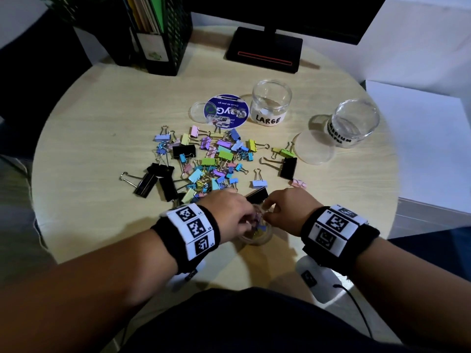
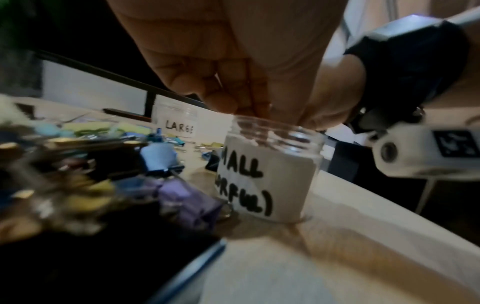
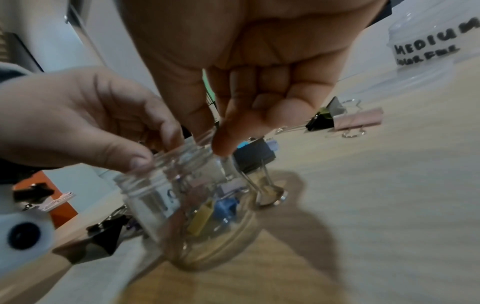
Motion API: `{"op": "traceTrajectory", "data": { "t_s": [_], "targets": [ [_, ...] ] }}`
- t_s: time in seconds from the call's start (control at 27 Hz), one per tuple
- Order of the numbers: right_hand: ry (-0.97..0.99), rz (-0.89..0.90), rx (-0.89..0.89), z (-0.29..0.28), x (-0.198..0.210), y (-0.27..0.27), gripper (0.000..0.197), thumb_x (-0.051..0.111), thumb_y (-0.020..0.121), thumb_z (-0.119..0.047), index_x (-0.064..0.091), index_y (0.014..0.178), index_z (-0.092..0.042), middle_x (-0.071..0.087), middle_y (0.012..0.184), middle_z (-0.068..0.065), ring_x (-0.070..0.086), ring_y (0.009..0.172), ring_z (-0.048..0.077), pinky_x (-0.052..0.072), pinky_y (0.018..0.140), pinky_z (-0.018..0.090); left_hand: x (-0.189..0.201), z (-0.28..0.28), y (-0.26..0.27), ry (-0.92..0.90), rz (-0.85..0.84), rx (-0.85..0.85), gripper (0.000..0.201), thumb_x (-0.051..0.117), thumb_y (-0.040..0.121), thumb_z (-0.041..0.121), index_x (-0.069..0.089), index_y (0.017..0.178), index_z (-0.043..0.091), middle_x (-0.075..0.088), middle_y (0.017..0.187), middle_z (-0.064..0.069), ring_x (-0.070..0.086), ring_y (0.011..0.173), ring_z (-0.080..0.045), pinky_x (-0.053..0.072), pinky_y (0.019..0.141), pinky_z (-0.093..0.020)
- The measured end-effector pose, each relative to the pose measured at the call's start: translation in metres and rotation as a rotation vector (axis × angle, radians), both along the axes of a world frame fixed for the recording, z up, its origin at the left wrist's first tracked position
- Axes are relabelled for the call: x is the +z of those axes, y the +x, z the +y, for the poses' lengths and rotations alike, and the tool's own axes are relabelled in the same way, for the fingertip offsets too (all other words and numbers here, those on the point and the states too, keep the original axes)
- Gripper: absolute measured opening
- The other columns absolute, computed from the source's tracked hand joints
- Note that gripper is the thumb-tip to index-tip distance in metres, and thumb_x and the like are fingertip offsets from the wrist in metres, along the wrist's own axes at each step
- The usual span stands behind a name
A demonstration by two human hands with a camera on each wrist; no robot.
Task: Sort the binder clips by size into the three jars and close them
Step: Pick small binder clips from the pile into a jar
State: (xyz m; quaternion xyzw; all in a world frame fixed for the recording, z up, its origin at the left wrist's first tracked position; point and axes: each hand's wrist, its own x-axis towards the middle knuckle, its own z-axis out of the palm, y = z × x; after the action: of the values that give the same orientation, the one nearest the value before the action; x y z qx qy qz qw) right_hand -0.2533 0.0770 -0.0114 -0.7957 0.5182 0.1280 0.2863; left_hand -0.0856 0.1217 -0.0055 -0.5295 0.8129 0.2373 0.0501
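Note:
The small jar (image 1: 257, 238) (image 2: 267, 174) (image 3: 192, 205), clear with a white label, stands near the table's front edge. It holds a yellow clip (image 3: 202, 220) and a blue clip (image 3: 226, 207). My left hand (image 1: 244, 220) (image 3: 155, 152) pinches its rim, thumb outside and fingers inside. My right hand (image 1: 270, 215) (image 3: 213, 142) hovers over the mouth, thumb and index tips together, other fingers curled; I see no clip between them. A pile of coloured and black binder clips (image 1: 209, 161) lies behind. The LARGE jar (image 1: 271, 103) and MEDIUM jar (image 1: 354, 126) stand open.
Two clear lids (image 1: 314, 149) (image 1: 200, 112) and a round blue card (image 1: 226, 110) lie by the jars. A black monitor base (image 1: 265, 49) and a mesh file holder (image 1: 163, 34) stand at the back. A black clip (image 3: 255, 156) lies right behind the small jar.

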Motion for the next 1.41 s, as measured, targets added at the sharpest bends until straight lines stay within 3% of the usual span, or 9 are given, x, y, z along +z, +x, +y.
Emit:
{"op": "traceTrajectory", "data": {
  "t_s": [0.07, 0.22, 0.3, 0.48, 0.67, 0.93, 1.11, 1.26, 1.41],
  "targets": [
    [0.0, -0.025, -0.012, 0.003, -0.001, 0.004, 0.024, 0.06, 0.084, -0.032, 0.065, 0.105, -0.024, 0.069, 0.098, 0.001, 0.06, 0.092, 0.018, 0.044, 0.074, 0.025, -0.004, 0.004, 0.013, 0.053, 0.102, 0.097, 0.028, 0.06, 0.086, 0.043, 0.064, 0.111, 0.031, 0.061, 0.108, 0.012, 0.049, 0.104, -0.011, 0.041, 0.095, -0.033],
    [-0.101, -0.145, -0.009, 0.008, 0.005, 0.006, 0.021, 0.057, 0.087, -0.039, 0.067, 0.1, -0.026, 0.07, 0.089, -0.002, 0.062, 0.082, 0.017, 0.048, 0.072, 0.027, -0.007, 0.016, 0.049, 0.095, 0.47, 0.616, 0.016, 0.073, 0.078, 0.024, 0.07, 0.087, 0.036, 0.066, 0.087, 0.015, 0.063, 0.082, -0.007, 0.054, 0.082, -0.031],
    [-0.199, -0.177, 0.046, 0.013, 0.011, 0.009, 0.021, 0.056, 0.087, -0.037, 0.067, 0.102, -0.026, 0.068, 0.092, -0.004, 0.061, 0.083, 0.018, 0.045, 0.068, 0.026, -0.007, 0.02, 0.066, 0.062, 0.481, 0.679, 0.019, 0.074, 0.077, 0.019, 0.069, 0.082, 0.036, 0.067, 0.082, 0.012, 0.064, 0.077, -0.007, 0.054, 0.075, -0.027],
    [-0.178, -0.094, 0.266, 0.024, 0.014, 0.028, 0.027, 0.054, 0.087, -0.042, 0.064, 0.11, -0.033, 0.063, 0.101, -0.005, 0.058, 0.091, 0.017, 0.045, 0.07, 0.025, -0.005, 0.02, 0.083, 0.08, 0.176, 0.566, 0.014, 0.073, 0.08, 0.021, 0.073, 0.093, 0.024, 0.06, 0.072, 0.018, 0.054, 0.064, 0.003, 0.038, 0.059, -0.009],
    [-0.201, 0.061, 0.242, 0.013, 0.008, 0.032, 0.033, 0.051, 0.087, -0.047, 0.062, 0.111, -0.027, 0.063, 0.105, -0.001, 0.058, 0.091, 0.019, 0.047, 0.068, 0.027, -0.009, 0.025, 0.085, 0.085, -0.107, 0.387, 0.031, 0.065, 0.085, 0.032, 0.063, 0.115, 0.033, 0.059, 0.115, 0.009, 0.054, 0.103, -0.011, 0.042, 0.085, -0.022],
    [-0.282, 0.025, 0.244, 0.002, 0.019, 0.029, 0.03, 0.046, 0.09, -0.042, 0.066, 0.105, -0.025, 0.065, 0.099, -0.002, 0.058, 0.087, 0.019, 0.038, 0.063, 0.022, -0.015, 0.029, 0.101, 0.043, -0.135, 0.383, 0.034, 0.055, 0.09, 0.029, 0.057, 0.123, 0.032, 0.049, 0.127, 0.006, 0.046, 0.118, -0.015, 0.041, 0.094, -0.029],
    [-0.321, -0.262, 0.421, 0.034, 0.025, 0.061, 0.019, 0.055, 0.088, -0.02, 0.069, 0.1, -0.018, 0.067, 0.094, 0.004, 0.062, 0.084, 0.022, 0.039, 0.071, 0.022, -0.009, 0.034, 0.097, -0.004, -0.006, 0.386, 0.026, 0.057, 0.087, 0.029, 0.066, 0.11, 0.028, 0.056, 0.113, 0.008, 0.053, 0.107, -0.015, 0.045, 0.087, -0.026],
    [-0.126, -0.066, 0.542, 0.058, 0.007, 0.09, 0.032, 0.047, 0.092, -0.018, 0.052, 0.124, -0.019, 0.052, 0.116, 0.006, 0.055, 0.1, 0.026, 0.051, 0.084, 0.036, -0.014, 0.034, 0.093, 0.042, -0.106, 0.282, 0.023, 0.051, 0.091, 0.032, 0.065, 0.108, 0.026, 0.062, 0.11, 0.005, 0.054, 0.106, -0.017, 0.043, 0.086, -0.028],
    [-0.092, 0.082, 0.556, 0.055, -0.006, 0.093, 0.031, 0.048, 0.093, -0.013, 0.055, 0.123, -0.013, 0.051, 0.116, 0.007, 0.051, 0.107, 0.027, 0.051, 0.088, 0.041, -0.012, 0.03, 0.097, 0.075, -0.159, 0.263, 0.023, 0.053, 0.09, 0.033, 0.064, 0.109, 0.03, 0.062, 0.112, 0.005, 0.054, 0.107, -0.016, 0.043, 0.087, -0.029]
  ]
}}
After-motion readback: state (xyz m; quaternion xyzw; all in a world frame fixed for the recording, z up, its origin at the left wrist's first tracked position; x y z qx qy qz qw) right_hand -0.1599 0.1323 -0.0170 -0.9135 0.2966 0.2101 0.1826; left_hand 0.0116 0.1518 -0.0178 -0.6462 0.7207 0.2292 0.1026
